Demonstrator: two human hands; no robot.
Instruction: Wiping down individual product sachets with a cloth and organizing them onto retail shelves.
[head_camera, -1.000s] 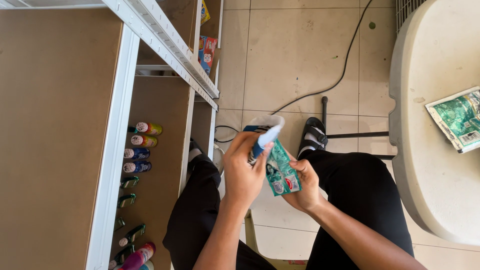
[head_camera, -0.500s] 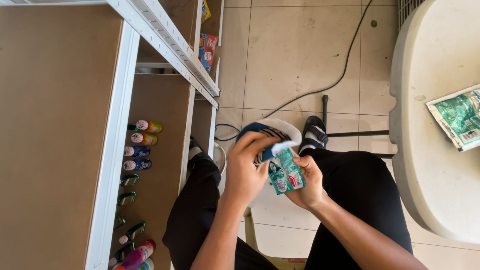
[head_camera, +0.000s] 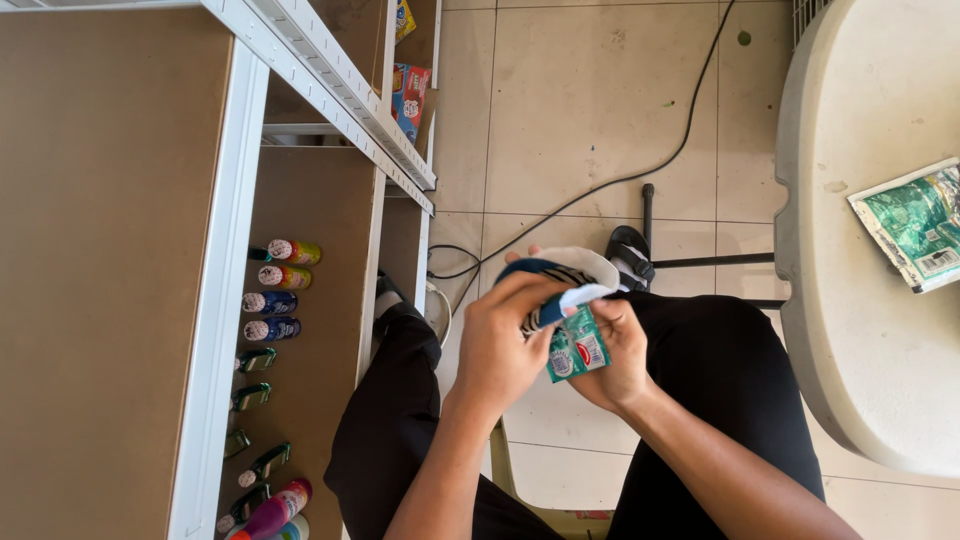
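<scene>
Over my lap, both hands work a small green sachet (head_camera: 574, 346). My right hand (head_camera: 617, 356) cups it from underneath, fingers closed around it. My left hand (head_camera: 503, 345) comes in from the left, its fingertips pinching a blue and white piece (head_camera: 570, 300) at the sachet's top edge. Just beyond the hands a sandalled foot with dark straps (head_camera: 570, 266) rests on the tiled floor. My black trousers (head_camera: 720, 380) fill the lower part of the view.
A white metal shelf unit with brown boards (head_camera: 230, 200) stands at the left, with several spray cans and bottles (head_camera: 280, 290) on a lower board. A round white table (head_camera: 860, 300) at the right carries a green packet (head_camera: 915, 225). A black cable (head_camera: 640, 170) crosses the tiles.
The sachet has sunk lower into my right palm and shows less of itself. My left fingers have shifted along its top edge. The foot beyond the hands has come further into sight.
</scene>
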